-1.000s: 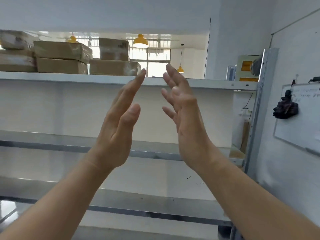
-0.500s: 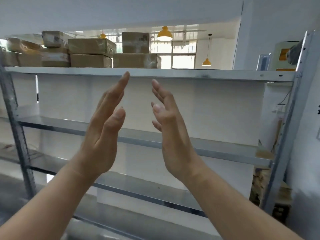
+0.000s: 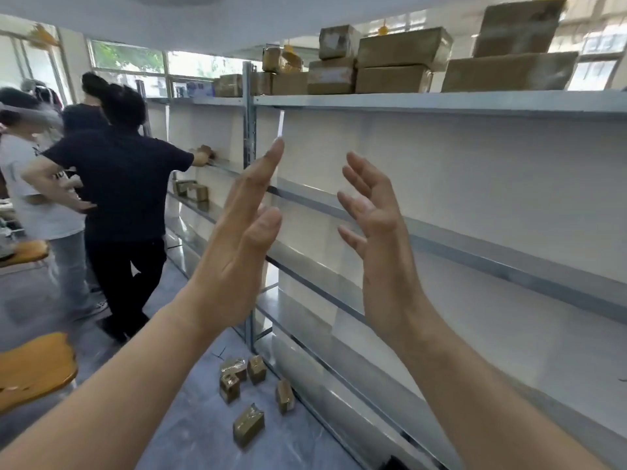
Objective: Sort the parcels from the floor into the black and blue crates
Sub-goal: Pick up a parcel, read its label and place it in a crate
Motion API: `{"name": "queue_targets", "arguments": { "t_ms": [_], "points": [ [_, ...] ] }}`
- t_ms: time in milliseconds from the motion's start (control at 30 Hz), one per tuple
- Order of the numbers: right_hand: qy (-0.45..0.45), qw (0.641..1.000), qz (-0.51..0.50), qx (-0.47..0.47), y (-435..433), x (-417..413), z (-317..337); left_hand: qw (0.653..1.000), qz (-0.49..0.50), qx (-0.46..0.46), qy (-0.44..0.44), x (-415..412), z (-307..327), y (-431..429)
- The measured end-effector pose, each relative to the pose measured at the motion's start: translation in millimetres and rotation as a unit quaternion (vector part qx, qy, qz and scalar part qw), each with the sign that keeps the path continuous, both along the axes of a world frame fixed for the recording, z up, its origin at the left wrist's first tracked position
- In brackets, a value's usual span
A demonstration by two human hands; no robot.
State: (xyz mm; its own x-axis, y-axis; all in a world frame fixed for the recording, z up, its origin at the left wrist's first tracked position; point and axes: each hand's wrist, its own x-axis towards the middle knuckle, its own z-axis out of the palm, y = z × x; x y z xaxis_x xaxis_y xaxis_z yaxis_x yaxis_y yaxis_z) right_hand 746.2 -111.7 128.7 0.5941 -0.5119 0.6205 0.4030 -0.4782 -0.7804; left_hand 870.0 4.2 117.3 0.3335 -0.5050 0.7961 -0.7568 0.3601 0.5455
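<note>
The left hand [image 3: 234, 256] and right hand [image 3: 381, 252] hover empty, fingers loosely extended, with the parcels [image 3: 248, 428] well below on the floor [image 3: 190, 439].

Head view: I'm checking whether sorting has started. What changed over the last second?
The view swung left along the shelving, bringing parcels on the floor, other people and orange seats into sight. Nothing was picked up: left hand and right hand stayed raised, open, empty.

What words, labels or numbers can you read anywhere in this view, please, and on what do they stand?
No text here is legible.
Pale labels on the cardboard boxes on the top shelf: too blurred.
Dark print on a bystander's white T-shirt: too blurred.
Parcels on the floor: no lettering shows.
</note>
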Motion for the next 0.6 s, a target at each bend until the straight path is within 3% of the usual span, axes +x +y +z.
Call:
{"name": "queue_targets", "arguments": {
  "t_ms": [333, 600],
  "points": [
    [0.031, 0.996, 0.021, 0.083, 74, 136, -64, 0.995, 0.018, 0.097, 0.013, 143, -68, 80],
    [0.089, 0.992, 0.012, 0.086, 42, 220, -106, 0.986, -0.013, 0.146, 0.082, 223, -114, 57]
  ]
}}
